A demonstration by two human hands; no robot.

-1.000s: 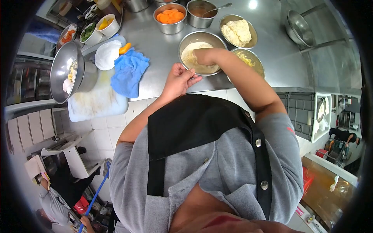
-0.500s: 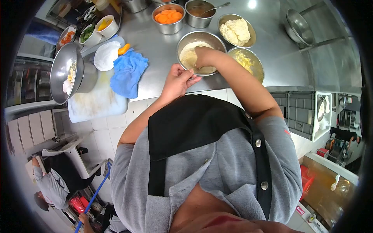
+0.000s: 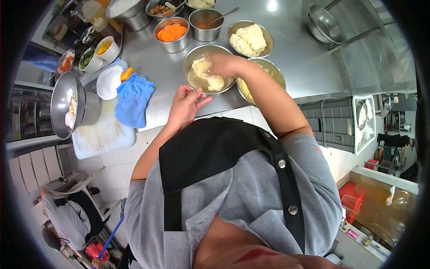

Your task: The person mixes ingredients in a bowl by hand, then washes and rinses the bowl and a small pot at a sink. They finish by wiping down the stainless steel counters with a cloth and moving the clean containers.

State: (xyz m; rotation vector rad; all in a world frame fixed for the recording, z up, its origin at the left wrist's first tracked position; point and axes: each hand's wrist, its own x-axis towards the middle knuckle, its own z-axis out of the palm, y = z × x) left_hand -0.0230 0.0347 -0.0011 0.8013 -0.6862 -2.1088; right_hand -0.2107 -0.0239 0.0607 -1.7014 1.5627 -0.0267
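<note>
A metal bowl (image 3: 190,80) near the counter's front edge holds a pale, lumpy mixture (image 3: 215,83). My left hand (image 3: 184,106) grips the bowl's near-left rim, thumb on top and fingers along the outside. Inside the bowl, my right hand (image 3: 224,65) is curled against a clump of the mixture, its fingertips partly hidden. Beneath my right forearm, partly covered, sits a bowl with yellow bits (image 3: 249,92). Just behind stands a bowl of pale mash (image 3: 249,40).
Sliced carrots (image 3: 172,33) and a spoon in a metal pot (image 3: 207,26) stand behind. To the left are a blue cloth (image 3: 134,101), a cutting board (image 3: 105,134) and a large tilted bowl (image 3: 67,105). Stacked bowls (image 3: 324,24) sit at right; co-workers (image 3: 67,215) are nearby.
The view has shifted, showing more of the back counter. The mixture, flatter and more spread before, now shows as raised clumps beside my right fingers. My left hand stays at the rim.
</note>
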